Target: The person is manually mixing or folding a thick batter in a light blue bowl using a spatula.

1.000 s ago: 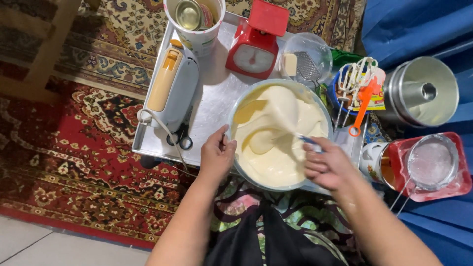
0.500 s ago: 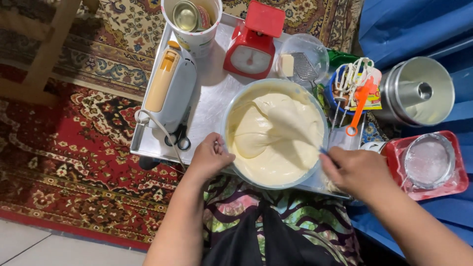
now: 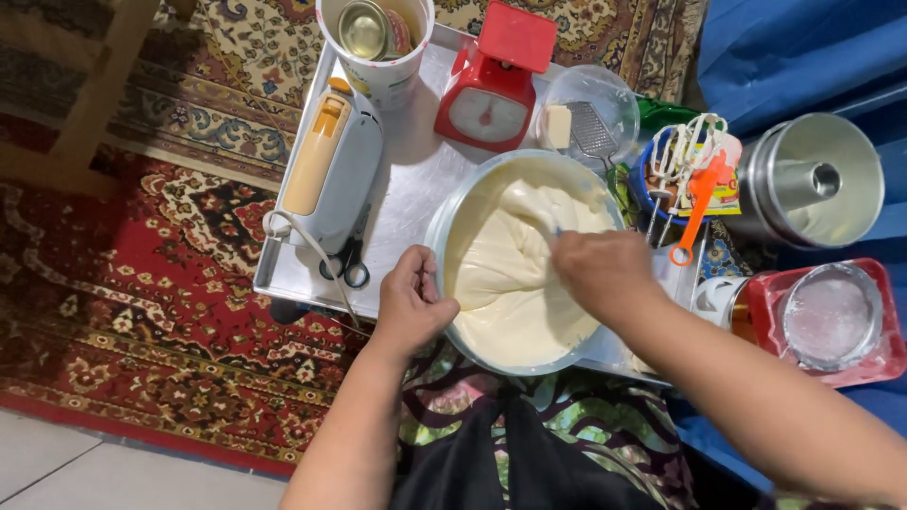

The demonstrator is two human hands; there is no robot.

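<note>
Batter (image 3: pixel 515 283), pale and thick, filled the large bowl (image 3: pixel 444 236) that sat at the near edge of the metal tray (image 3: pixel 406 179), which lay on a patterned red carpet (image 3: pixel 142 283). The left hand (image 3: pixel 411 307) was curled over the bowl's near-left rim, fingers pressed on it as a steadying grip. The right hand (image 3: pixel 600 269) hovered over the batter on the bowl's right side, fingers closed around a slim handle whose tip barely showed; what kind of tool it was could not be told, since the hand hid it. Folds and ridges in the batter suggested that the step in hand was stirring or folding the mixture by hand. Judged from that, the next stroke would call for a firm hold on the rim so the bowl would not slide toward the tray's edge, and a sweep kept low so nothing spilled over the side. Along the tray's left edge lay a hand mixer (image 3: pixel 331 165) with its cord looping past a pair of scissors (image 3: pixel 345 269). At the far edge stood a white cup (image 3: pixel 378 66) holding a tin and a red kitchen scale (image 3: pixel 487 85), with a clear bowl (image 3: pixel 590 118) at the far right corner. Off the tray to the right stood a metal tube pan (image 3: pixel 808 179) and a red container (image 3: pixel 831 321).
</note>
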